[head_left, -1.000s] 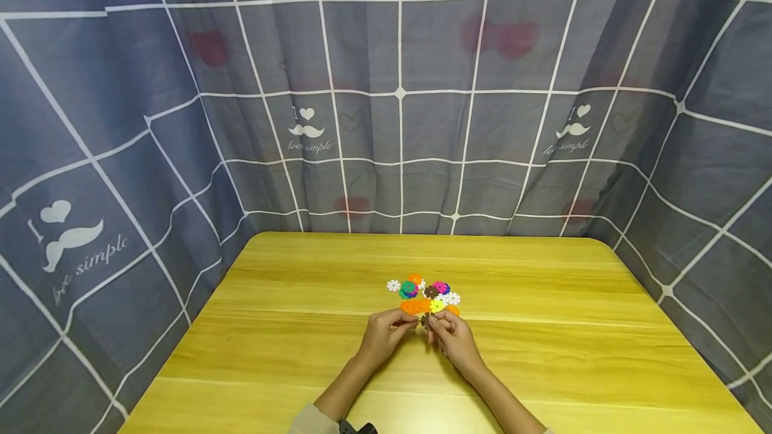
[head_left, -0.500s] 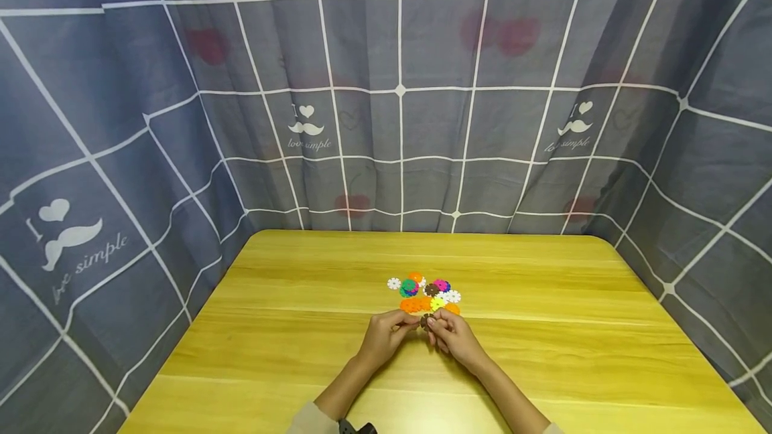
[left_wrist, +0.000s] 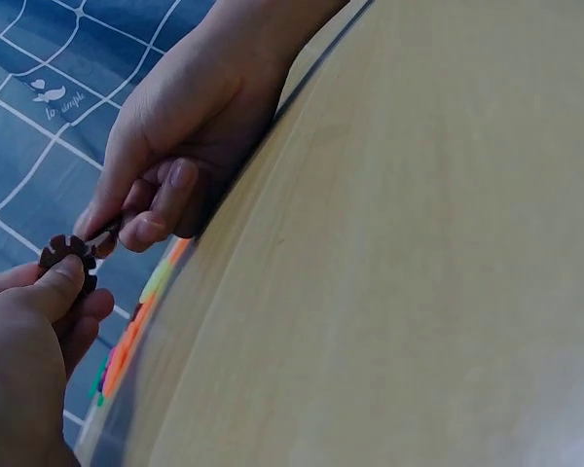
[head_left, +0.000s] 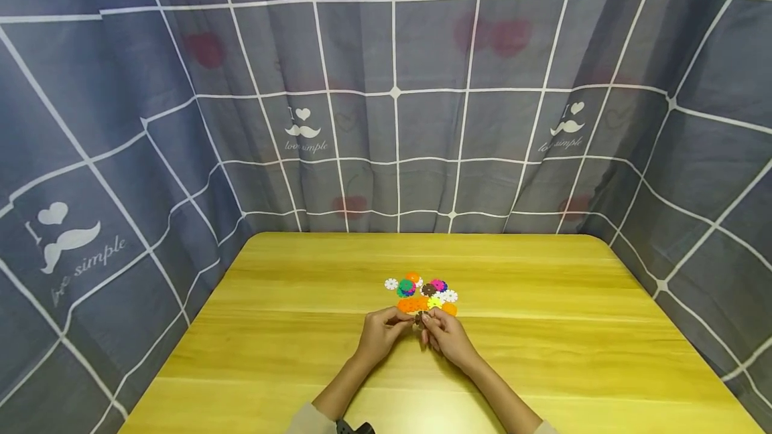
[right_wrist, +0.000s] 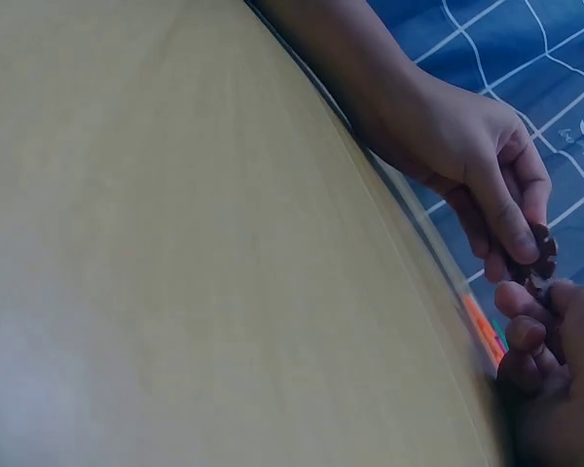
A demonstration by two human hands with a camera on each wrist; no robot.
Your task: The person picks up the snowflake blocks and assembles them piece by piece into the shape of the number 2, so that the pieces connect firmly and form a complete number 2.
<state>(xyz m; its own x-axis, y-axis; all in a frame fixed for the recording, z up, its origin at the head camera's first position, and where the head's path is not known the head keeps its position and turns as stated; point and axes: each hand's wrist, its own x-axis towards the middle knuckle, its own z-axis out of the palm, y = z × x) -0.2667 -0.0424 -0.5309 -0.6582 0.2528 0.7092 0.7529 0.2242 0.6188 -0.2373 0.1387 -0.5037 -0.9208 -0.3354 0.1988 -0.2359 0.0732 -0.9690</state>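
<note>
In the head view both hands meet just in front of a small pile of colourful notched discs. My left hand (head_left: 377, 339) pinches a brown flower-shaped disc (left_wrist: 58, 246) between thumb and fingers, its notched face showing in the left wrist view. My right hand (head_left: 451, 341) pinches a second dark brown disc (left_wrist: 104, 231), seen nearly edge-on and mostly covered by the fingertips. The two discs meet at their edges, at right angles or close to it. From the right wrist view, the left hand's brown disc (right_wrist: 545, 251) stands right at the right hand's fingertips.
Beyond the hands lie orange discs (head_left: 413, 305), a yellow disc (head_left: 434, 302), white discs (head_left: 449, 295), a green disc (head_left: 406, 284) and another brown disc (head_left: 429, 290). They rest on a wood-grain table (head_left: 289, 286). A grey-blue checked curtain (head_left: 368, 126) surrounds it.
Both hands have shifted slightly left with the brown discs, and the discs have turned a little between the fingers. The head view has shifted slightly. The pile is unchanged.
</note>
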